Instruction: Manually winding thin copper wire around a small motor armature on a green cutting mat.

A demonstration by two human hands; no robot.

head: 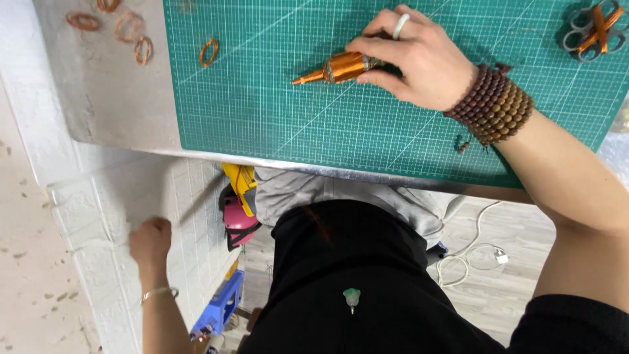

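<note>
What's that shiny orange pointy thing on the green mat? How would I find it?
Look at the big green cutting mat with the grid lines on the grey table. Near its top middle, the right hand with a white ring and brown bead bracelets rests on an orange metal tool. It tapers to a thin tip pointing left, unlike the small flat copper rings lying further left.

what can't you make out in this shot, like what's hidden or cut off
- Head view: the rear of the orange tool is covered by the right hand.
- Head view: the left hand is fisted below the table edge; anything in it is hidden.
- Head view: the grey and orange piece is cut by the top edge.
</note>
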